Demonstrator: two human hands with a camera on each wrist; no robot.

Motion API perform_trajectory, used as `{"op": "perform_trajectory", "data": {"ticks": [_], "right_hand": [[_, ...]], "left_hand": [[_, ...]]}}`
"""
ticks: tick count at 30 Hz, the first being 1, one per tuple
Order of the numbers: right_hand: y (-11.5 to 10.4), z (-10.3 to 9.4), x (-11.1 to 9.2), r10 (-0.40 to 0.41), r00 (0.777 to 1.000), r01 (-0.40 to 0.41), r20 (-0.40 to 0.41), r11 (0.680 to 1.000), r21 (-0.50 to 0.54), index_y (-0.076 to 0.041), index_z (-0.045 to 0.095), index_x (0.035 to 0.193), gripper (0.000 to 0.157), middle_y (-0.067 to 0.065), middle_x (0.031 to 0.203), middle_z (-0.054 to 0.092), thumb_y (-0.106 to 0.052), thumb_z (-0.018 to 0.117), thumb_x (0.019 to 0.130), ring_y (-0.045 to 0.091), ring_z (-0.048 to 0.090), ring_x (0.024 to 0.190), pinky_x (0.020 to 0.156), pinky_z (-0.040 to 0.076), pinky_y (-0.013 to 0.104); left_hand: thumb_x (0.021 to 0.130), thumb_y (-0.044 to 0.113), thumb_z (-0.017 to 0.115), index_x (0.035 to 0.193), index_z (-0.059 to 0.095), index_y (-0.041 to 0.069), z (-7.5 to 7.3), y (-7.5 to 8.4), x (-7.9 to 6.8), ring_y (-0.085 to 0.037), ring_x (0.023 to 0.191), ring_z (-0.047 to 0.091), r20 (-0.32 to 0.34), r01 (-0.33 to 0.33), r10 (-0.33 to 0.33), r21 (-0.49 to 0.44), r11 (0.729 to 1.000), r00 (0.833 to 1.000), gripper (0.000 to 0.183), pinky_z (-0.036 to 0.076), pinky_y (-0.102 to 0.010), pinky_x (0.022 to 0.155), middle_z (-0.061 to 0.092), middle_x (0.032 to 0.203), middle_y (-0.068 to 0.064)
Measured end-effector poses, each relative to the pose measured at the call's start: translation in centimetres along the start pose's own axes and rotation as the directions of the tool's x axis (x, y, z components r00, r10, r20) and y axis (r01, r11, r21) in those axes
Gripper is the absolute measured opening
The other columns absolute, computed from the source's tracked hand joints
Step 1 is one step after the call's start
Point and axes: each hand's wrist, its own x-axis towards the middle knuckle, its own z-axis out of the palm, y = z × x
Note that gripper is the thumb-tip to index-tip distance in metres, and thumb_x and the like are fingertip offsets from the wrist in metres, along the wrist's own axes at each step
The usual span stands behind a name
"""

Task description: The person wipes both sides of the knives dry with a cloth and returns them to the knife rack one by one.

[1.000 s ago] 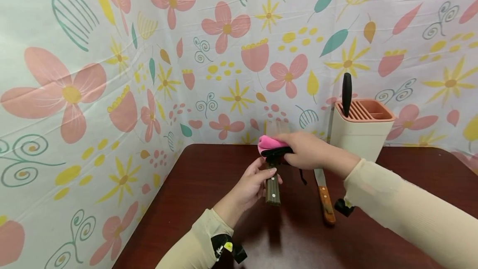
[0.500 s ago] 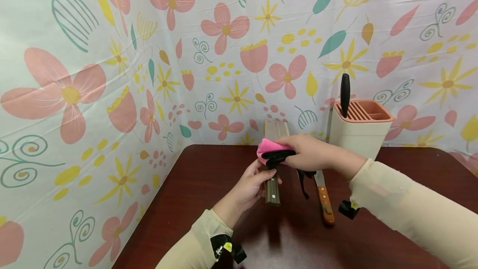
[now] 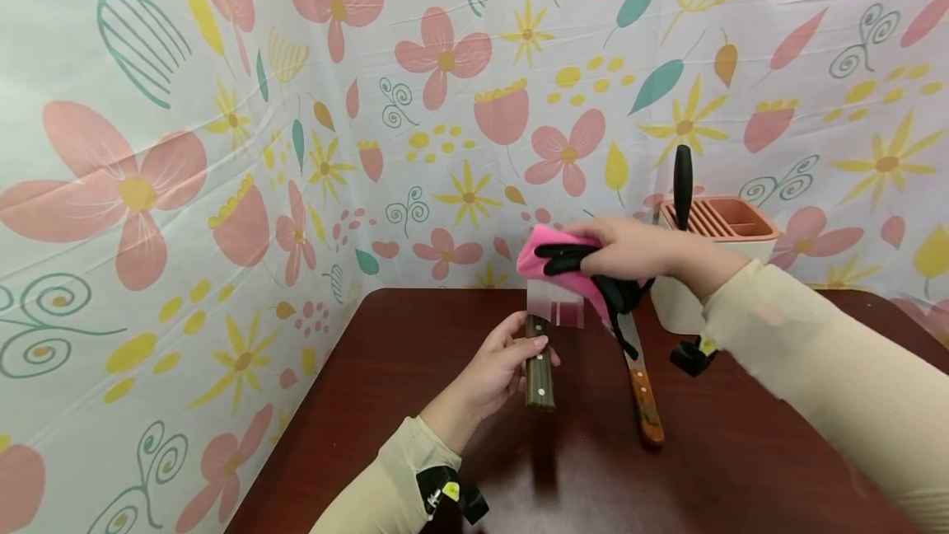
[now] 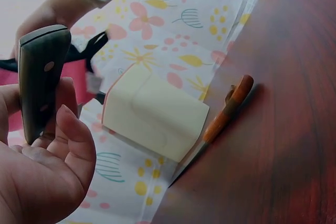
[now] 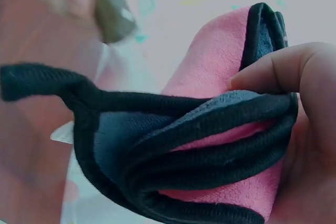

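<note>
My left hand (image 3: 498,365) grips a cleaver by its dark greenish, riveted handle (image 3: 540,381); its wide, shiny blade (image 3: 544,300) points away from me. A folded pink cloth (image 3: 535,260) with black edging lies over the blade's far part and hides it. My right hand (image 3: 630,247) holds that cloth, thumb on top of the folds in the right wrist view, where a black loop (image 5: 37,80) hangs off it. In the left wrist view, the fingers of my left hand (image 4: 47,177) wrap the handle (image 4: 44,77).
A second knife with an orange-brown wooden handle (image 3: 647,406) lies on the dark red table (image 3: 415,402), right of the cleaver. Behind my right arm stands a cream knife block (image 3: 676,307) with an orange slotted top; a black-handled knife (image 3: 683,188) sticks up from it. Flowered cloth hangs behind.
My right hand has moved the cloth up and away from the cleaver's handle, baring the near part of the blade. The left hand and cleaver stay nearly still.
</note>
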Motion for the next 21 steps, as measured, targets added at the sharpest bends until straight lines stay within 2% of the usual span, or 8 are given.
{"op": "perform_trajectory", "data": {"ticks": [4,8,11,13,17,19,21], "right_hand": [[0.3,-1.4,1.3,-0.014,0.996,0.007,-0.094,0.997,-0.075,-0.015,0.061,0.138,0.045,0.008,0.091,0.068,-0.004,0.054,0.094,0.019,0.060,0.071,0.066,0.050,0.033],[1.1,-1.3,3.0,-0.025,0.979,-0.012,-0.200,0.983,-0.186,-0.015,0.065,0.131,0.042,0.008,0.086,0.067,-0.004,0.055,0.091,0.021,0.058,0.070,0.069,0.046,0.035],[2.0,-0.4,4.4,-0.017,0.965,-0.053,-0.261,0.965,-0.257,-0.015,0.064,0.134,0.047,0.010,0.097,0.071,-0.006,0.057,0.089,0.024,0.059,0.079,0.075,0.046,0.038],[2.6,0.4,5.3,-0.002,0.959,-0.086,-0.282,0.950,-0.299,-0.014,0.060,0.140,0.054,0.013,0.110,0.073,-0.006,0.056,0.087,0.027,0.060,0.086,0.078,0.047,0.041],[3.4,2.2,6.4,0.019,0.955,-0.132,-0.295,0.921,-0.367,-0.012,0.046,0.155,0.069,0.019,0.139,0.065,-0.006,0.054,0.086,0.031,0.059,0.097,0.083,0.047,0.044],[3.7,3.0,6.7,0.009,0.953,-0.129,-0.302,0.916,-0.381,-0.011,0.042,0.157,0.071,0.020,0.142,0.062,-0.006,0.053,0.087,0.031,0.060,0.098,0.083,0.047,0.045],[3.8,3.6,6.8,-0.002,0.948,-0.126,-0.318,0.916,-0.382,-0.011,0.045,0.155,0.068,0.020,0.136,0.066,-0.007,0.055,0.087,0.030,0.060,0.095,0.082,0.049,0.046]], "left_hand": [[0.106,0.021,0.053,0.142,0.044,0.015,0.1,-0.1,-0.1,-0.007,0.069,0.067,0.001,0.013,-0.013,0.001,1.000,1.000,0.038,0.054,-0.025,0.060,0.074,0.089,0.004],[0.106,0.020,0.052,0.142,0.044,0.016,0.2,-0.1,-0.1,-0.007,0.069,0.067,0.004,0.016,-0.016,-0.003,1.000,1.000,0.037,0.054,-0.025,0.060,0.074,0.088,0.004],[0.107,0.019,0.051,0.143,0.044,0.015,0.3,-0.1,-0.1,-0.006,0.068,0.067,0.001,0.018,-0.018,-0.008,1.000,1.000,0.037,0.054,-0.024,0.059,0.074,0.088,0.004],[0.107,0.019,0.051,0.143,0.043,0.014,0.3,0.0,-0.1,-0.006,0.068,0.067,0.001,0.020,-0.020,-0.008,1.000,1.000,0.037,0.054,-0.024,0.059,0.074,0.088,0.004],[0.108,0.019,0.049,0.144,0.040,0.013,0.2,0.0,-0.2,-0.006,0.068,0.067,0.009,0.019,-0.019,-0.014,1.000,1.000,0.038,0.055,-0.023,0.060,0.073,0.088,0.004],[0.108,0.018,0.049,0.143,0.040,0.013,0.1,0.0,-0.1,-0.006,0.069,0.067,0.017,0.012,-0.011,-0.026,1.000,1.000,0.036,0.056,-0.023,0.061,0.073,0.088,0.004],[0.108,0.017,0.048,0.141,0.041,0.015,-0.1,0.0,-0.1,-0.006,0.070,0.068,0.024,0.006,-0.005,-0.045,0.999,1.000,0.034,0.058,-0.024,0.063,0.072,0.088,0.004]]}}
